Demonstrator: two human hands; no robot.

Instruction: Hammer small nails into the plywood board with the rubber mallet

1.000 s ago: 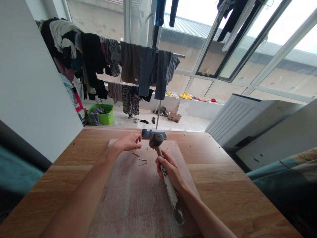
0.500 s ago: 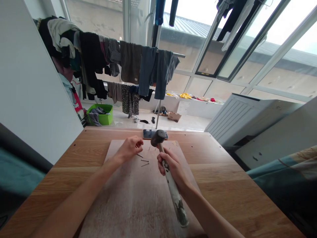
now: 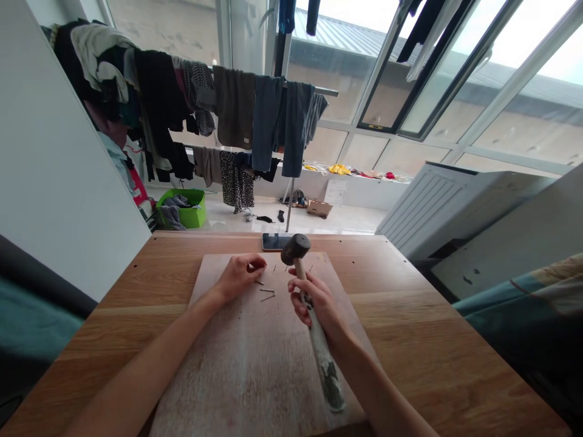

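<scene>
My right hand (image 3: 314, 303) is wrapped round the handle of a hammer (image 3: 296, 247), whose dark head is raised above the far part of a worn wooden board (image 3: 255, 364). My left hand (image 3: 239, 274) rests on the board with fingers curled in a pinch near the far edge; what it pinches is too small to make out. Several loose nails (image 3: 266, 294) lie on the board between the two hands.
The board lies on a wooden table (image 3: 432, 352). A phone (image 3: 273, 241) lies at the table's far edge. Beyond stand a clothes rack (image 3: 255, 115) with hanging laundry, a green basket (image 3: 184, 209) on the floor and white panels (image 3: 455, 206) at the right.
The left hand has drawn back slightly and curled its fingers into a pinch. The hammer head has tilted up and a little right.
</scene>
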